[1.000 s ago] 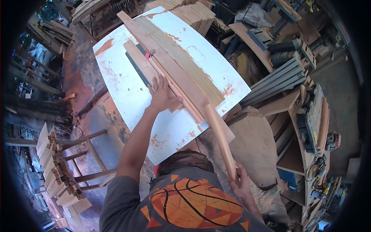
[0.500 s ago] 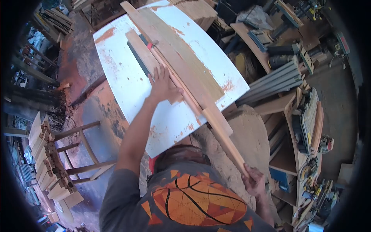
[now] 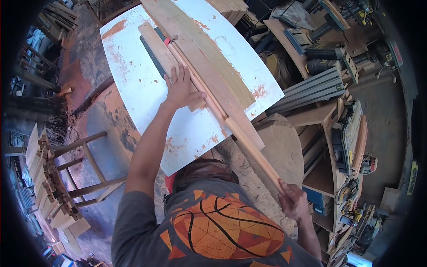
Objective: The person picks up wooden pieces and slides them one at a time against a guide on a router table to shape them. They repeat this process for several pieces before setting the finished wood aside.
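At left stands a wooden frame (image 3: 89, 155). On the white table (image 3: 133, 84), the left hand (image 3: 179, 90) lies fingers spread over a block (image 3: 156, 45), thumb at a strip (image 3: 215, 103). A board (image 3: 203, 66) runs right of it. Nearer, rightmost, the right hand (image 3: 292, 199) grips a second strip (image 3: 253, 153), its far end meeting the first.

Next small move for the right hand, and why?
Probably a gentle nudge of the rod up along the strip: the right hand grips its near end, its far end looks roughly in line with the strip near the table's edge, and the left hand is spread over the board, seemingly steadying it.
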The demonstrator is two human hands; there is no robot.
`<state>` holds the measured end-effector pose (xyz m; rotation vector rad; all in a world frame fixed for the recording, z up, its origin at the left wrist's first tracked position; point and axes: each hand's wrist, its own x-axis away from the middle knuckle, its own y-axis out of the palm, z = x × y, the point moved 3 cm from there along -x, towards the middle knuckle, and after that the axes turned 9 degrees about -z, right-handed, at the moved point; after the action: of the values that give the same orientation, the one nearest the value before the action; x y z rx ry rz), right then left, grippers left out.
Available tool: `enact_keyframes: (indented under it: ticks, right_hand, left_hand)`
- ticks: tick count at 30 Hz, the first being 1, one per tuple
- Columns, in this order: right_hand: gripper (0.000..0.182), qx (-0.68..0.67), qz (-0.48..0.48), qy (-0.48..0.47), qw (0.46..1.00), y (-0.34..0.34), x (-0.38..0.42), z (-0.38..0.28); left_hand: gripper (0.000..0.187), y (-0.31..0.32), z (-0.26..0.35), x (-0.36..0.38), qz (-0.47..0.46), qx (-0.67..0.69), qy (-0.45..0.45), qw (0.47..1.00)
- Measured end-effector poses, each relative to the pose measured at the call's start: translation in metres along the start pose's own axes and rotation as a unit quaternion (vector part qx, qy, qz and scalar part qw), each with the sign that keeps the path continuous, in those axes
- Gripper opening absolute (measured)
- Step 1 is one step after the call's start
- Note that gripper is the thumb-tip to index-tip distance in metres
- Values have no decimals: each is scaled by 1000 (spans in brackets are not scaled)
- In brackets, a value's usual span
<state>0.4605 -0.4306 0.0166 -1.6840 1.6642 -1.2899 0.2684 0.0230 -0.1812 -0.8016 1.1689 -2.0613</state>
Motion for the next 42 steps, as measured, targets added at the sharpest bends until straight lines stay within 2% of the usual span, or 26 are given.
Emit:
enact_keyframes:
  ticks: [10, 13, 42]
  right_hand:
    - [56, 66, -30, 13, 997, -9, -17, -28]
    - [60, 76, -8, -15, 997, -10, -19, -27]
    - [59, 70, -10, -11, 997, -8, -45, -50]
  left_hand:
    - [140, -15, -6, -9, -8, 1, -9, 1000]
    - [140, -15, -7, -10, -16, -5, -13, 1000]
    - [147, -24, -34, -35, -17, 2, 3, 1000]
